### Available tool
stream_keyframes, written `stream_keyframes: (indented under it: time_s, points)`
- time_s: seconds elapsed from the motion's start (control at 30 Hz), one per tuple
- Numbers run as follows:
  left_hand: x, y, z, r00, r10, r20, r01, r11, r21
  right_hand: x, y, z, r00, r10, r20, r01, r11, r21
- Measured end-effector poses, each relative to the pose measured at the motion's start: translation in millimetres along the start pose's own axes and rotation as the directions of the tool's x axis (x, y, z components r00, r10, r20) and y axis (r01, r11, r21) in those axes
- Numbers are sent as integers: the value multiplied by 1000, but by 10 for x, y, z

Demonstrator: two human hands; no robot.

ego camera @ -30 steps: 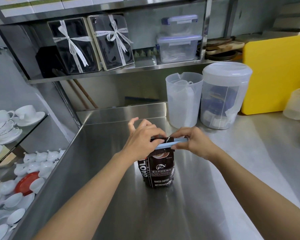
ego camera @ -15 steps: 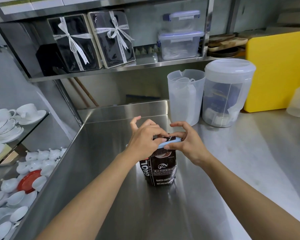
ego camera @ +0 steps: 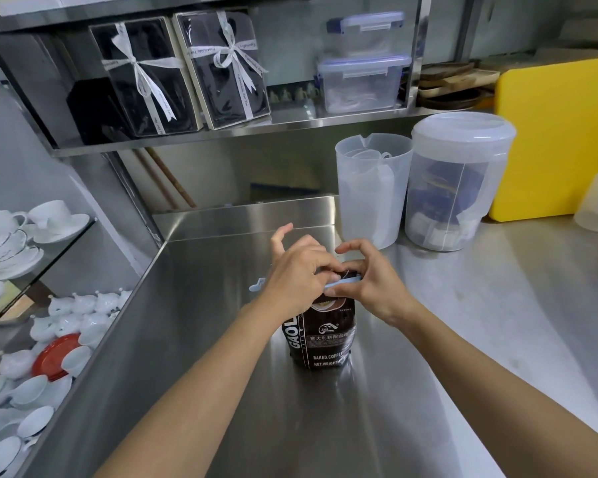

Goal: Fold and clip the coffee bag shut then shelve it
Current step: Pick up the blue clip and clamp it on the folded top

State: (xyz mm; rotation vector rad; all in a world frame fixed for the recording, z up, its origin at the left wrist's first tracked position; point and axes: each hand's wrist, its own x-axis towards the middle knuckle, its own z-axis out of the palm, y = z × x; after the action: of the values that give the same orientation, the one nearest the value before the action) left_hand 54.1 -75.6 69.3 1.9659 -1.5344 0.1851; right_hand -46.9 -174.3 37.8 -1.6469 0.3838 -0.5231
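Coffee, in a dark brown foil coffee bag [ego camera: 320, 339] with white print, stands upright on the brushed steel counter [ego camera: 221, 391], near its middle. Across its folded top lies a long pale blue plastic clip [ego camera: 342, 281]; one end of it sticks out at the left. One second ago the clip reached far to the right side; now we have pushed it along the fold, so it sits more centred. We judge the clipping is nearly done, and shelving is not yet begun.

Our left hand [ego camera: 297, 277] pinches the fold and clip from above, one finger lifted. Our right hand [ego camera: 368, 279] presses the clip end between thumb and fingers.

Behind stand a translucent plastic jug [ego camera: 372, 188], holding a smaller cup, and a lidded translucent pitcher [ego camera: 458, 181] with dark packets inside. On the steel shelf [ego camera: 290, 124] are two stacked clear lidded boxes [ego camera: 363, 81]; what they hold we cannot tell.
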Motion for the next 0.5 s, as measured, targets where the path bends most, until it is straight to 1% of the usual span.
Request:
stream_keyframes:
  time_s: [0.07,0.1,0.17,0.27,0.37,0.43,0.5]
  points:
    - [-49,-56,-90,1000,-21,21,21,999,30,9,0,-26,1000,2,-7,-2,1000,-9]
    - [-98,-105,-148,998,-56,16,55,998,43,11,4,-39,1000,9,-11,-9,1000,8]
    - [-214,-225,-265,988,-156,7,155,986,55,22,14,-60,1000,16,-20,-15,999,50]
    - [-404,-378,-364,960,-278,36,274,958,83,55,19,-65,1000,12,-11,-11,999,52]
    - [-520,-470,-365,924,-381,22,381,925,2,88,12,-39,1000,4,11,-5,999,40]
    - [-548,-502,-333,914,-406,0,405,912,-59,100,3,-31,1000,-14,21,14,1000,-10]
    - [-558,-503,-293,913,-408,-22,405,910,-83,102,-24,-32,998,-32,47,37,995,-97]
